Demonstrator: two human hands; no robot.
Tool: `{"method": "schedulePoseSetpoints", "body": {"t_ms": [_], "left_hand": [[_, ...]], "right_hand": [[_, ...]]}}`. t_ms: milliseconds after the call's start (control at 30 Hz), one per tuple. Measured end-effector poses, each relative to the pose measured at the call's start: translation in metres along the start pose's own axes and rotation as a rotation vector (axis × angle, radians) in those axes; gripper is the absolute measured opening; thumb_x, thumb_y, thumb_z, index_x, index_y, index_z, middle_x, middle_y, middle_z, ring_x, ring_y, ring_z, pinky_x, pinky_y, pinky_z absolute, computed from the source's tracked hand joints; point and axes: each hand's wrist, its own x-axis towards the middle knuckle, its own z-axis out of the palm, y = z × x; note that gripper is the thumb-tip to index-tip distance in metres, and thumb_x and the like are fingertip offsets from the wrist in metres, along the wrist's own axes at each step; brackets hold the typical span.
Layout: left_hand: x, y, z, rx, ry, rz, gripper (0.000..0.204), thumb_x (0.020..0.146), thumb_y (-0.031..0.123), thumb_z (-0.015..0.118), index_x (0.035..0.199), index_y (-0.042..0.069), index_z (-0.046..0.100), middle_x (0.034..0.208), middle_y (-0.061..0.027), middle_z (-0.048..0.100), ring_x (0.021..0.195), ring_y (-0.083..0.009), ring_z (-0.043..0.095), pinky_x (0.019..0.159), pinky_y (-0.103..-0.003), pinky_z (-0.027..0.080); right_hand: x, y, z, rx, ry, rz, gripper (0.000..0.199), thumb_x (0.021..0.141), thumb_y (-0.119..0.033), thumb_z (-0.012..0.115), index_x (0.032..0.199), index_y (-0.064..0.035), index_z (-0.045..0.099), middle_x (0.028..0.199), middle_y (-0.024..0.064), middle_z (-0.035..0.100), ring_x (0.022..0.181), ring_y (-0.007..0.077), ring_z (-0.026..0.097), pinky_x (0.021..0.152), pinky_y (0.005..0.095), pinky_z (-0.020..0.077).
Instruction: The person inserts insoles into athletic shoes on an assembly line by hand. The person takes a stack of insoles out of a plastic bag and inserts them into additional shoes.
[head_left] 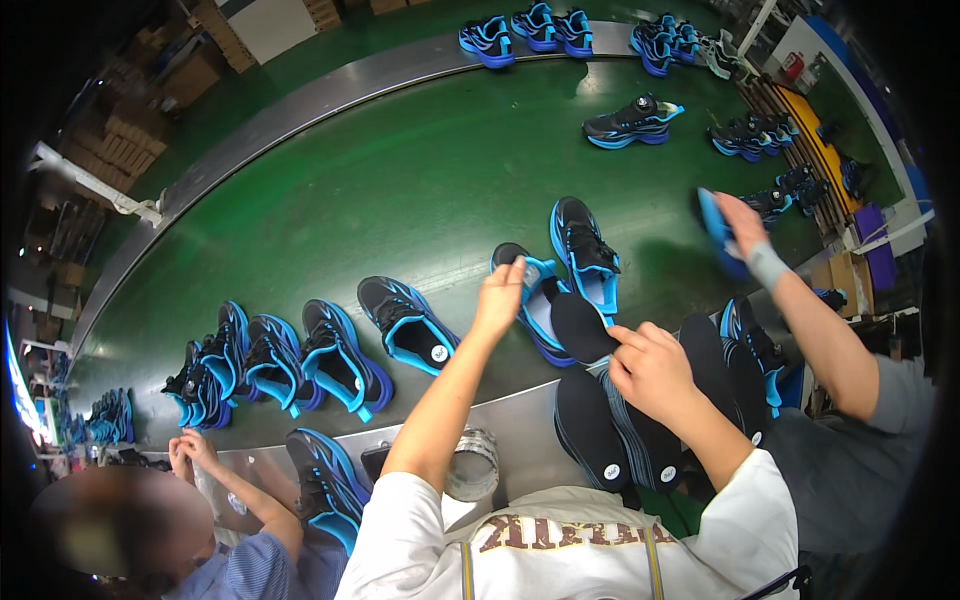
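My left hand [500, 297] grips the heel opening of a black and blue sneaker [533, 300] lying on the green conveyor belt [400, 190]. My right hand [650, 370] pinches a black insole [582, 328], whose front end points into that sneaker. A second matching sneaker [586, 250] lies just behind it, touching it. Under my right hand a stack of black insoles [598, 430] rests on the metal ledge [520, 410].
More sneakers [300, 360] line the belt at left, others [632, 122] farther back. A tape roll [470, 463] sits on the ledge. A person at right lifts a blue shoe [718, 232]; another person's hands [190, 452] work at lower left beside a sneaker [325, 485].
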Motion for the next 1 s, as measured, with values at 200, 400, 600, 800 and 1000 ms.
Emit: {"method": "schedulePoseSetpoints", "body": {"t_ms": [200,400,600,800,1000], "left_hand": [[0.011,0.005,-0.03,-0.007,0.102,-0.022,0.047,0.082,0.041,0.046,0.064,-0.002,0.051,0.053,-0.0031,0.043,0.053,-0.01,0.04,0.048,-0.026,0.033],[0.003,-0.001,-0.033,0.092,0.171,0.04,0.038,0.081,0.034,0.05,0.076,-0.003,0.051,0.059,-0.0104,0.049,0.055,-0.0179,0.047,0.051,-0.032,0.037],[0.009,-0.017,-0.031,0.88,0.208,0.675,0.034,0.068,0.028,0.063,0.087,0.005,0.046,0.078,-0.0124,0.048,0.067,-0.0273,0.054,0.053,-0.036,0.043],[0.021,-0.006,-0.039,1.088,-0.091,0.404,0.038,0.077,0.036,0.052,0.091,0.002,0.043,0.086,-0.0156,0.051,0.07,-0.0308,0.057,0.058,-0.04,0.047],[0.02,-0.01,-0.037,1.423,-0.148,0.54,0.023,0.077,0.027,0.05,0.086,0.006,0.047,0.079,-0.011,0.053,0.066,-0.0263,0.058,0.053,-0.037,0.047]], "right_hand": [[0.043,0.0,0.027,-0.073,-0.117,-0.045,0.01,0.064,-0.012,0.055,0.063,-0.0022,0.059,0.088,0.0079,0.059,0.077,0.0221,0.051,0.067,0.0318,0.0409],[0.058,-0.011,0.016,-0.001,-0.057,-0.064,0.011,0.065,-0.012,0.054,0.062,-0.0026,0.058,0.085,0.0067,0.058,0.075,0.0233,0.051,0.067,0.0332,0.041],[-0.043,-0.027,0.022,0.252,-0.021,0.105,0.03,0.062,-0.02,0.064,0.087,-0.0069,0.055,0.106,0.0143,0.045,0.08,0.0298,0.049,0.068,0.0365,0.0416],[-0.17,-0.031,0.034,0.225,-0.262,0.278,0.04,0.064,-0.018,0.064,0.1,-0.0059,0.054,0.107,0.0148,0.044,0.1,0.0301,0.043,0.081,0.0393,0.0384],[-0.145,0.023,-0.031,-0.066,0.22,0.549,0.038,0.064,-0.014,0.066,0.097,-0.0025,0.05,0.099,0.0144,0.047,0.092,0.0321,0.045,0.078,0.0394,0.0374]]}}
